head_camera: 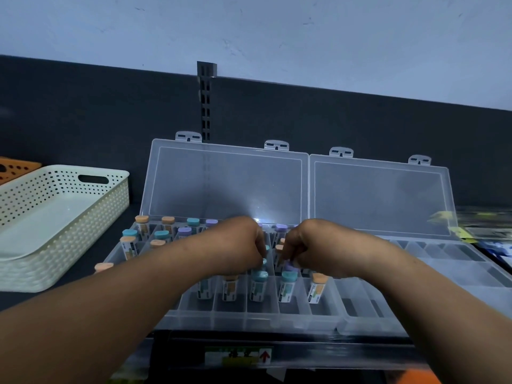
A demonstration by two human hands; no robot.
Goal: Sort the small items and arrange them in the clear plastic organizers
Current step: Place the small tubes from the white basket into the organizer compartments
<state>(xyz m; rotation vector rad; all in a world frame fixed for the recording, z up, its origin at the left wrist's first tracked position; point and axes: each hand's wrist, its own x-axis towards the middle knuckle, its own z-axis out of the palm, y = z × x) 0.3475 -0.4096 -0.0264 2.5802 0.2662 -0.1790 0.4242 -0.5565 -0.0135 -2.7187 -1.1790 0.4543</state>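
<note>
Two clear plastic organizers stand side by side with lids raised: the left organizer (230, 314) and the right organizer (457, 270). Several small tubes with orange, teal and purple caps stand upright in the left one's compartments, such as a teal-capped tube (288, 286) and an orange-capped tube (317, 289) in the front row. My left hand (235, 245) and my right hand (313, 249) are both over the middle compartments, fingers curled down among the tubes. A teal cap shows at the left fingertips and a purple cap at the right fingertips. The fingers hide whether they grip them.
An empty cream perforated basket (91, 225) sits to the left. One orange-capped tube (103, 267) stands outside the left organizer by its left wall. The right organizer's compartments look empty. Blurred packets (484, 225) lie at far right. A dark shelf edge with a label (238, 356) runs in front.
</note>
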